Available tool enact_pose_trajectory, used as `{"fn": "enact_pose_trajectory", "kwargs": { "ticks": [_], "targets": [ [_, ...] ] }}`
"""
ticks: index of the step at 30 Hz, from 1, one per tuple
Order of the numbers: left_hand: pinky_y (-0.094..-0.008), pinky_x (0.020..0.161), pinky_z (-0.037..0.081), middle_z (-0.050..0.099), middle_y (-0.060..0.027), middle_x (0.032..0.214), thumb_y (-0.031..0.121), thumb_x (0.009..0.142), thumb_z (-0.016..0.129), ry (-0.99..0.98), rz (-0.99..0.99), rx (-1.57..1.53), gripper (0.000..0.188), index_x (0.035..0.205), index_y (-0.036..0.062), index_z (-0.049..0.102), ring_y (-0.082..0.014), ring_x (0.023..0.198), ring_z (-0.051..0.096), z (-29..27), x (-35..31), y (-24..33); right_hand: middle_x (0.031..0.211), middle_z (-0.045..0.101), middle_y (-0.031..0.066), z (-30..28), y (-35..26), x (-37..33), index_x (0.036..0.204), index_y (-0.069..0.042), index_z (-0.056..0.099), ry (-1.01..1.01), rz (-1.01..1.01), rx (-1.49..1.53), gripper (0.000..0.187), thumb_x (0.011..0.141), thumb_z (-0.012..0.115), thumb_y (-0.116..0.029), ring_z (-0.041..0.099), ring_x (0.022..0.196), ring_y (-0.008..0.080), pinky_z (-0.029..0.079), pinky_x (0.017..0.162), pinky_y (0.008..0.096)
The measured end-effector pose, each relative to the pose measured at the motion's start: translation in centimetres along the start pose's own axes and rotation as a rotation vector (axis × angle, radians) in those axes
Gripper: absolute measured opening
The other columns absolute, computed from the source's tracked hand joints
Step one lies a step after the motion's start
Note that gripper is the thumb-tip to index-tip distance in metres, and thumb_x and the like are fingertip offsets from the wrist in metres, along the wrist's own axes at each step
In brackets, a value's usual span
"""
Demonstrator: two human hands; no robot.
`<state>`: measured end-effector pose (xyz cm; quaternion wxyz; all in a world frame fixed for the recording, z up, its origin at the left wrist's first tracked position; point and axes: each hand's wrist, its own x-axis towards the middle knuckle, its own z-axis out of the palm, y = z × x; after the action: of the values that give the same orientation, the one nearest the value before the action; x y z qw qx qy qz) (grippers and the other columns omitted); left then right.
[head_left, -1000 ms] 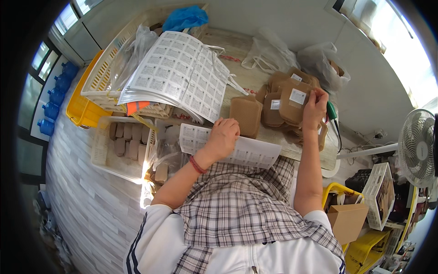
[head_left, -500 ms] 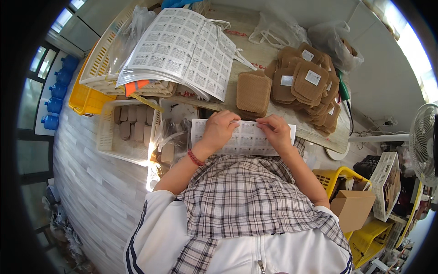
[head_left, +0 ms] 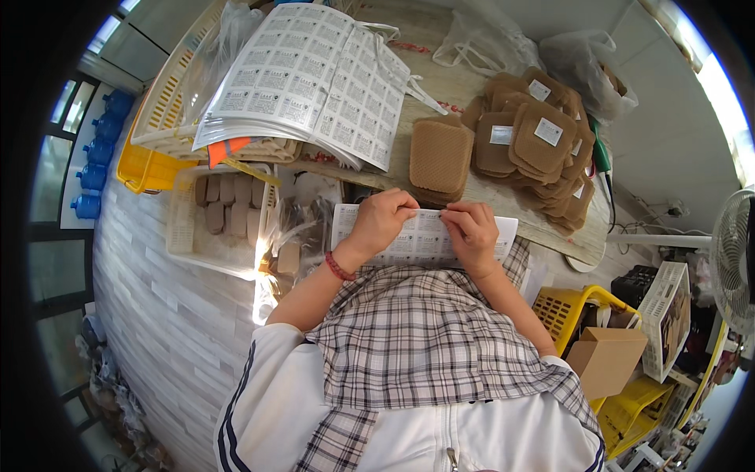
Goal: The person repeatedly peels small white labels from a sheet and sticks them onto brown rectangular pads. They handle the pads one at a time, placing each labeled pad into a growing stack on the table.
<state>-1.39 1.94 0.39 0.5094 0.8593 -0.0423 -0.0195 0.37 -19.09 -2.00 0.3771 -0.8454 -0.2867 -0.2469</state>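
A white sheet of printed labels lies across my lap, just below the table's front edge. My left hand, with a red bracelet at the wrist, pinches its upper edge left of the middle. To the right, my right hand has thumb and fingertips pressed together at the same edge. Whether a peeled label sits between those fingertips is too small to tell. Straight ahead on the table is a neat stack of brown textured pads. Beside it is a looser heap of brown pads, several bearing small white labels.
More label sheets lie over a cream basket at the far left. Below it, a white crate holds tan pads. Plastic bags sit at the back right. A fan and yellow crates stand at the right.
My right hand has shifted slightly left along the sheet's edge, its fingers more curled. The left hand keeps its pinch. The whole view has moved a little.
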Motion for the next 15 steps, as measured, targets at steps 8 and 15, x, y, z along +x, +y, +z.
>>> {"fn": "enact_pose_trajectory", "kwargs": {
  "ticks": [8,15],
  "targets": [
    [-0.0333,0.069,0.049,0.065,-0.0101,0.082,0.007,0.086,0.068,0.016,0.032,0.043,0.009,0.09,-0.0007,0.069,-0.0228,0.075,0.064,0.19,0.15,-0.07,0.092,0.069,0.0033,0.1,-0.32,0.09,0.089,-0.009,0.072,0.029,0.181,0.086,0.02,0.072,0.078,-0.002,0.063,0.084,0.0239,0.051,0.072,0.034],
    [-0.0341,0.068,0.049,0.064,-0.0099,0.081,0.008,0.088,0.066,0.015,0.044,0.065,0.009,0.088,-0.0002,0.068,-0.0239,0.075,0.064,0.33,0.22,-0.22,0.089,0.069,0.0023,0.1,0.26,-0.24,0.085,-0.01,0.072,0.021,0.03,0.018,0.019,0.07,0.078,-0.002,0.062,0.081,0.0227,0.052,0.071,0.0328]
  ]
}}
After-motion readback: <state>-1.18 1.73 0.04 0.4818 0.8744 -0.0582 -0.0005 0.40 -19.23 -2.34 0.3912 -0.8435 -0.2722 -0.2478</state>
